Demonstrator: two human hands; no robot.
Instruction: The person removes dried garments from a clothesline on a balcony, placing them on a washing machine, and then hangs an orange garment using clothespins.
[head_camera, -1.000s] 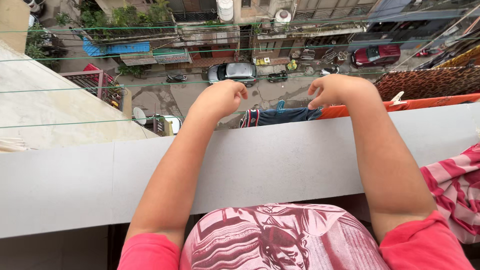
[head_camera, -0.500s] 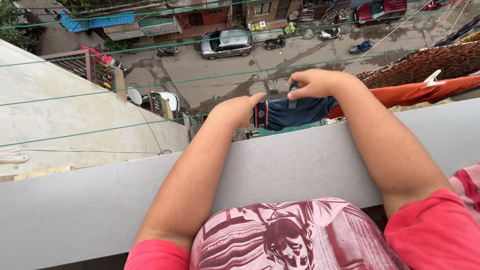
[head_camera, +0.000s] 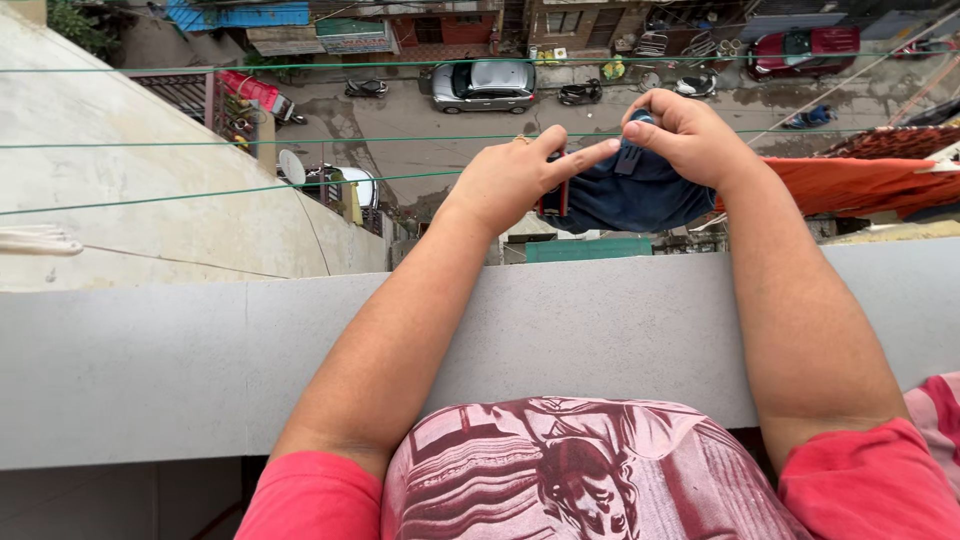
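A dark blue cloth garment with a red-striped edge (head_camera: 625, 195) hangs bunched on a thin green clothesline (head_camera: 300, 184) out beyond the grey concrete ledge (head_camera: 200, 350), high above a street. The right hand (head_camera: 690, 135) pinches its top edge, while the left hand (head_camera: 515, 180) grips its left end, forefinger extended. An orange cloth (head_camera: 850, 185) hangs just right of it.

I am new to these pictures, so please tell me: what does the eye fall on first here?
First, two bare arms reach over a grey parapet, the left hand and right hand gripping a dark blue garment at a green clothesline. Far below lies a wet street with a parked silver car.
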